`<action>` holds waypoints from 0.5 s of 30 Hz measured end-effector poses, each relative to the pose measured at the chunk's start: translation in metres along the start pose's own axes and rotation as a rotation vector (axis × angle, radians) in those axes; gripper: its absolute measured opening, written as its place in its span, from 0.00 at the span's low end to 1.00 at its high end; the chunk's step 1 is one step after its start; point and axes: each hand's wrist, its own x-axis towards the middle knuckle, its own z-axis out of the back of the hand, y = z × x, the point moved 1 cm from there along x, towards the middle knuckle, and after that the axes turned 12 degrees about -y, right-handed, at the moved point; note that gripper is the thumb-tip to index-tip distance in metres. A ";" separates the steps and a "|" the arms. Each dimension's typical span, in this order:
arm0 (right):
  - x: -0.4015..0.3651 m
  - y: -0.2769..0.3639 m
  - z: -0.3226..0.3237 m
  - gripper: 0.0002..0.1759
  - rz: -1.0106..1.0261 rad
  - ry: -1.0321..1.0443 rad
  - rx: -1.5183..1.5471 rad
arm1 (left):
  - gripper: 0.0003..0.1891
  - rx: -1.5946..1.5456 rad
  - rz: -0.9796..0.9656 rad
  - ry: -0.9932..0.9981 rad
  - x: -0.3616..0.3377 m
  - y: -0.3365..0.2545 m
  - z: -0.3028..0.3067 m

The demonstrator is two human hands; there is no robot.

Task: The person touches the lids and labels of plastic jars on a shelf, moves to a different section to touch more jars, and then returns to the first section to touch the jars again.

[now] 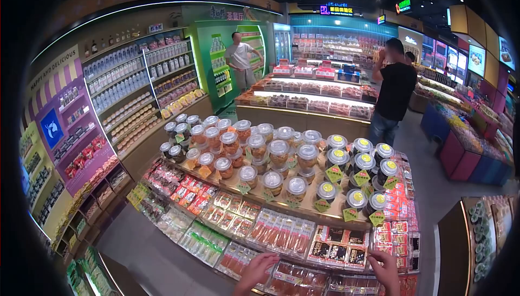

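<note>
My left hand (257, 270) reaches in from the bottom edge, over the lower front tier of a stepped display stand. Its thumb and fingertips come together beside brown snack packets (297, 281); whatever lies between them is too small to make out. Farther right, my right hand (384, 269) is raised with its fingers bent and apart, holding nothing visible. Its fingertips overlap the edge of the black-and-white packets (338, 250) in this view. Between and above the hands lie flat packs of reddish-brown snack sticks (281, 233).
Lidded clear jars (279, 152) crowd the stand's top, some stacked, with green price tags (334, 174). A person in black (398, 84) stands behind it; another in grey (240, 60) is farther back. Stocked shelves (122, 90) line the left wall. A display case (468, 242) stands right.
</note>
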 end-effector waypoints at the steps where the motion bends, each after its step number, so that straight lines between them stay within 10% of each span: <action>1: -0.007 -0.002 0.004 0.13 -0.003 0.002 0.003 | 0.16 0.019 -0.012 -0.013 -0.008 -0.002 0.002; 15: -0.090 -0.037 0.025 0.15 -0.036 0.265 0.186 | 0.15 0.160 0.044 -0.380 -0.176 0.015 0.036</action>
